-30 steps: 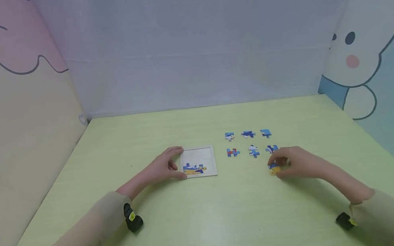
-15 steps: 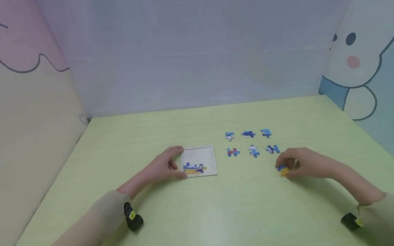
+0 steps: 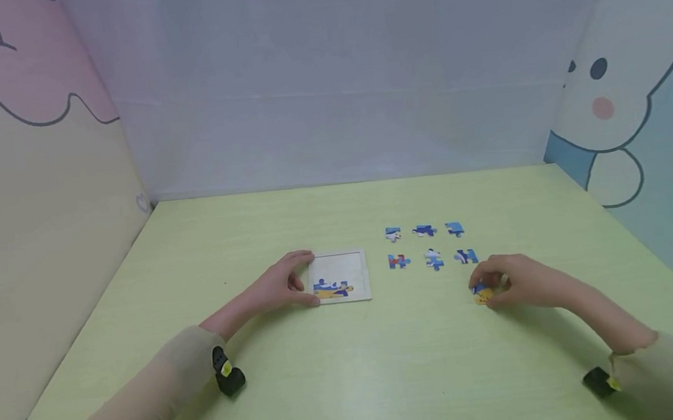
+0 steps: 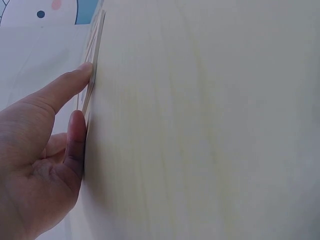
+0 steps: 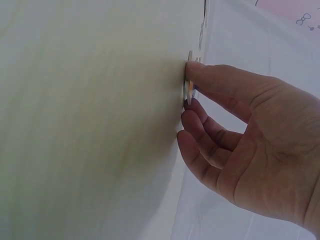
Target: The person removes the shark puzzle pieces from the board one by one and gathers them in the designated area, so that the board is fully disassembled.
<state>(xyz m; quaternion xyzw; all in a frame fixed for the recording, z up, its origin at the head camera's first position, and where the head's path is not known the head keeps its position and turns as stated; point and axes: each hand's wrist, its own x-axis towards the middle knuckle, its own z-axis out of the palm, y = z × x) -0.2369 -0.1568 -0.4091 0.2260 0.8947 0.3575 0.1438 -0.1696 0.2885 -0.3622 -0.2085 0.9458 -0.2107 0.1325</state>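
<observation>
A square white puzzle tray (image 3: 338,266) lies left of the table's middle. Joined blue, white and yellow pieces (image 3: 329,291) fill part of its near-left area. My left hand (image 3: 276,285) holds the tray by its left side, thumb at the near corner and a finger at the far corner. In the left wrist view, the thumb (image 4: 72,87) lies against the tray's edge. Off to the right, my right hand (image 3: 522,279) pinches a blue and yellow puzzle piece (image 3: 481,294) between thumb and fingertips, low over the table. In the right wrist view this piece (image 5: 189,85) appears edge-on.
Between the hands, loose puzzle pieces lie in two rows, among them a red and blue one (image 3: 399,261), a white and blue one (image 3: 433,259) and a light blue one (image 3: 454,228). The yellow-green table (image 3: 353,372) meets a pale cloth wall (image 3: 325,101) at the back.
My right hand has shifted slightly right, carrying the blue and yellow puzzle piece away from the loose rows. My left hand and the tray have stayed put.
</observation>
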